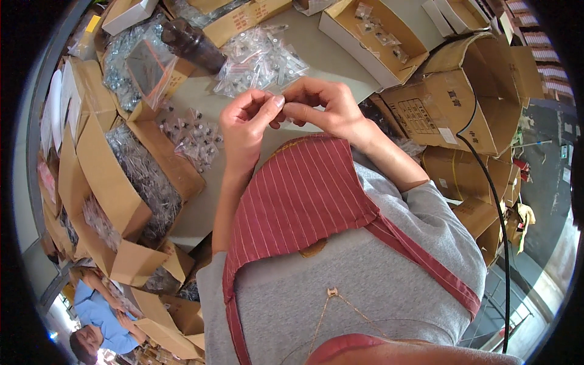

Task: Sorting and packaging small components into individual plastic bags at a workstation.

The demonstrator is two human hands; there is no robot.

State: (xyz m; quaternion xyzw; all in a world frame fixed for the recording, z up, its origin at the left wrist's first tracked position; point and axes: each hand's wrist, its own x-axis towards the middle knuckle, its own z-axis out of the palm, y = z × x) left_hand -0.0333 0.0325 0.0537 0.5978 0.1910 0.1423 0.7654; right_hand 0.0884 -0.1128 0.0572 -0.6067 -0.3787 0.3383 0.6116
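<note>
My left hand [246, 121] and my right hand [328, 111] meet above the near edge of the table [347, 58]. Both have thumb and fingers pinched together, with the fingertips touching or nearly so. Whatever lies between them is too small and covered to name. Just beyond the hands spreads a heap of small clear plastic bags [258, 61] with little metal parts inside. To the left of my left hand lies a second group of small clear bags [191, 137] holding dark parts.
A dark brown bottle [193, 45] lies beside the heap. Cardboard boxes of clear plastic pieces [143, 170] crowd the left. A shallow carton [371, 61] with a few bags stands far right, near a large open box [420, 112]. A black cable [500, 231] hangs right. Another person [106, 316] is lower left.
</note>
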